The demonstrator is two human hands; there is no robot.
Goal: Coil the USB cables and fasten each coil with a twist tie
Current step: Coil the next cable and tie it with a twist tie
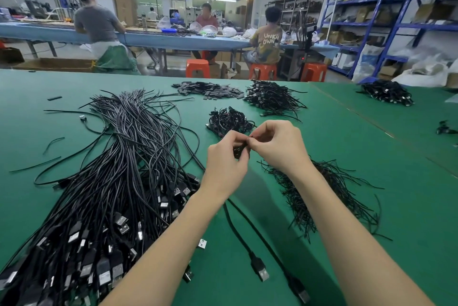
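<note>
My left hand (226,158) grips a small black cable coil (238,150) above the green table (359,157). My right hand (278,145) pinches a thin twist tie at the coil's top, fingertips of both hands touching. Most of the coil is hidden by my fingers. A big bundle of straight black USB cables (124,181) lies to the left, plugs toward me. A loose heap of black twist ties (322,196) lies under my right wrist. Two cables with USB plugs (260,269) run toward the near edge between my forearms.
A small pile of tied coils (229,121) sits just beyond my hands, a larger pile (271,97) farther back, another (386,92) at the far right. Flat grey parts (208,90) lie at the back. People sit at a blue bench beyond; shelves stand right.
</note>
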